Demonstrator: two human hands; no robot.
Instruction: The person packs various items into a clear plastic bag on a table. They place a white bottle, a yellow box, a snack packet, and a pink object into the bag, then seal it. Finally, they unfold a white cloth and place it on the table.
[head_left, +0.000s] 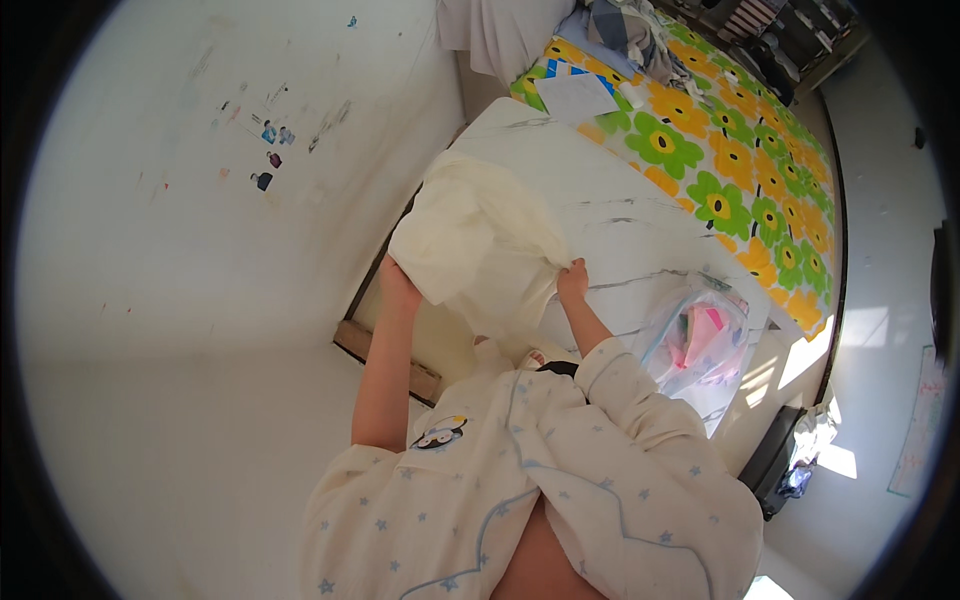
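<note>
A cream-coloured, thin cloth (480, 225) hangs between my two hands, partly over the white marble-patterned table (622, 232). My left hand (399, 283) is at the cloth's left edge; its fingers are mostly hidden behind the fabric. At the cloth's right corner, my right hand (573, 280) has its fingers closed on a gathered edge. What kind of cloth article it is, I cannot tell. To the right of my right hand, a clear plastic bag (697, 337) with pink items inside lies on the table.
Beyond the table is a bed with a green and yellow flowered sheet (720, 157), bearing a white paper (576, 96) and heaped clothes (637, 37). A white wall (225, 247) stands close on the left. A dark case (772, 457) is on the floor at the right.
</note>
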